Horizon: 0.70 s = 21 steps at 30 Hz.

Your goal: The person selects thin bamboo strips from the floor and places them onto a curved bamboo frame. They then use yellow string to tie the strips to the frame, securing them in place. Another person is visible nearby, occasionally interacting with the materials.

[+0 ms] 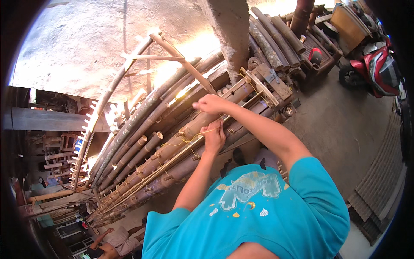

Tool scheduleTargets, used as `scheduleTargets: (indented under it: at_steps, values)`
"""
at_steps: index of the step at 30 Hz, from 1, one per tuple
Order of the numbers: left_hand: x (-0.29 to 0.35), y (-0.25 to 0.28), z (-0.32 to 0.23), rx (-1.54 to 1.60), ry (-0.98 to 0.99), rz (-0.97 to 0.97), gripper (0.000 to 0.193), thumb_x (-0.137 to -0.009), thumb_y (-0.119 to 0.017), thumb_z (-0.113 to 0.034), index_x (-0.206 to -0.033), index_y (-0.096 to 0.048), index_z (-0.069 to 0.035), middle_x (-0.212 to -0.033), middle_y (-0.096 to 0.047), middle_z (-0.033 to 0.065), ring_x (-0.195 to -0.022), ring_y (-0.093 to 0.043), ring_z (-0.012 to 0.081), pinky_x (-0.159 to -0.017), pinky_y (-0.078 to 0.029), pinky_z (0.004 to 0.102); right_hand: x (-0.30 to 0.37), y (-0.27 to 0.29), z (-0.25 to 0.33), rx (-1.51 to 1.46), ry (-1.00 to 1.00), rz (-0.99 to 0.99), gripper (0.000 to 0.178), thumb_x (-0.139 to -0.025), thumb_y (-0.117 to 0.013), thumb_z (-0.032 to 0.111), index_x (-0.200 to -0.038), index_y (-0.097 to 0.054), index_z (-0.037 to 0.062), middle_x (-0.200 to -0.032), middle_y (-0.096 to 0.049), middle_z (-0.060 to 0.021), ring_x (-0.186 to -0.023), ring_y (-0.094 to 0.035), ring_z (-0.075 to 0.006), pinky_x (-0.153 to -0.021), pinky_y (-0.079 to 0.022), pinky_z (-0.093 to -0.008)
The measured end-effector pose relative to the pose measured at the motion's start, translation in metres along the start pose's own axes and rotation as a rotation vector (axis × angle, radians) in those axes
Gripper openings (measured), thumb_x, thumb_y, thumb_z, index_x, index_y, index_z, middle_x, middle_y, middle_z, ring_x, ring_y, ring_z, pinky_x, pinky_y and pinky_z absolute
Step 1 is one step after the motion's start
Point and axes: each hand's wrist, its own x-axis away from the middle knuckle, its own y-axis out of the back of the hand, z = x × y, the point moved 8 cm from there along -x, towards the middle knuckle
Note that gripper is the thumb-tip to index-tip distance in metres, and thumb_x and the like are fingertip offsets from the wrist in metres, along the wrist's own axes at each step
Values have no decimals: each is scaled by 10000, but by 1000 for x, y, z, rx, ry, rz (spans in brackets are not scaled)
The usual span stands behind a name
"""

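Note:
A long bamboo frame (167,149) runs diagonally from lower left to upper right in front of me, two thick poles with pegs and thin strips between them. Yellow cord (188,140) is looped and tied at several spots along it. My left hand (213,135) is closed at the strips, with the yellow cord running into its fingers. Just beyond it, my right hand (211,105) is closed in a fist above the far pole; what it holds, if anything, is hidden. A wooden end piece (262,88) with cord around it sits at the frame's right end.
Bamboo poles (146,113) lie behind the frame, and more cut poles (276,41) are stacked beyond a concrete pillar (228,39). A curved pegged rack (98,110) leans at left. A red motorbike (379,71) stands at right. Another person (115,241) is at lower left.

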Motion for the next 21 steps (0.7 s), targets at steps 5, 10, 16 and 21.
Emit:
scheduleTargets:
  at_steps: [5, 10, 16, 21]
  values:
    - [15, -4, 14, -108, 63, 156, 134, -962, -536, -150, -1010, -657, -122, -921, -667, 62, -954, -618, 221, -829, -317, 414, 88, 44, 89, -636, -294, 416, 305, -976, -588, 279, -860, -681, 13, -688, -564, 20, -659, -520, -75, -608, -462, -280]
    - [6, -5, 7, -39, 87, 113, 165, -981, -517, -200, -1031, -641, -102, -947, -661, 73, -971, -609, 247, -861, -314, 432, 68, 47, 47, -1520, -289, -26, 205, -976, -604, 280, -981, -632, 77, -693, -564, 28, -624, -546, -51, -552, -424, -200]
    - [13, -17, 21, -126, 147, 127, 122, -979, -539, -161, -1013, -647, -114, -984, -688, 65, -985, -632, 210, -878, -301, 429, 138, 60, 162, -954, -139, 681, 322, -966, -589, 315, -821, -642, 32, -655, -579, -47, -556, -558, -137, -565, -484, -313]
    - [8, -2, 2, -106, 45, 18, 121, -978, -548, -176, -996, -652, -118, -990, -692, 52, -956, -635, 212, -878, -309, 433, 272, -20, -22, -361, -434, 560, 415, -958, -585, 345, -743, -667, 0, -613, -619, -106, -572, -610, -236, -578, -501, -383]
